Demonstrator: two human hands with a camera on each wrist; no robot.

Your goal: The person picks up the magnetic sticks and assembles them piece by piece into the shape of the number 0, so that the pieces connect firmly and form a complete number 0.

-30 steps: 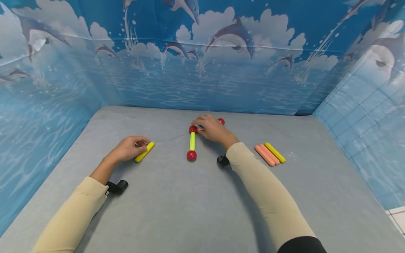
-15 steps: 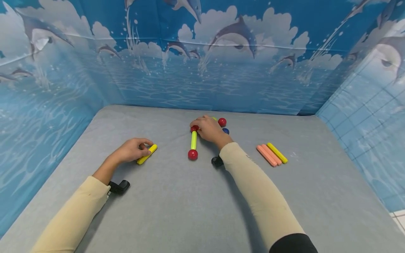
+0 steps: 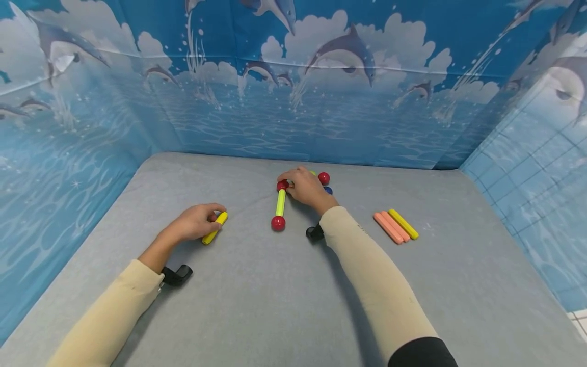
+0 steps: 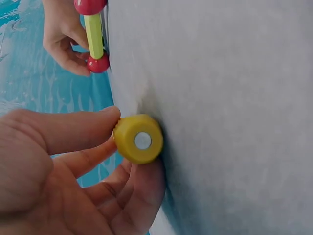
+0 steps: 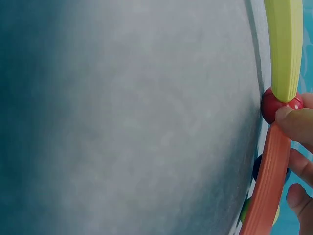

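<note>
Centrally, head view: the right hand point(image 3: 306, 187) pinches the far red ball point(image 3: 282, 186) of a green rod point(image 3: 281, 203); leftward, the left hand point(image 3: 194, 223) grips a yellow stick point(image 3: 222, 218) slanting away rightward. Left wrist: stick end-on. Right wrist: ball between rod and orange stick point(image 5: 268, 183).

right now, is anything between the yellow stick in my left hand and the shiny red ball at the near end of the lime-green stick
Nothing visible: only grey tabletop lies between the yellow stick in your left hand and that shiny red ball. Your right hand is at the far end of the lime-green stick.
</note>
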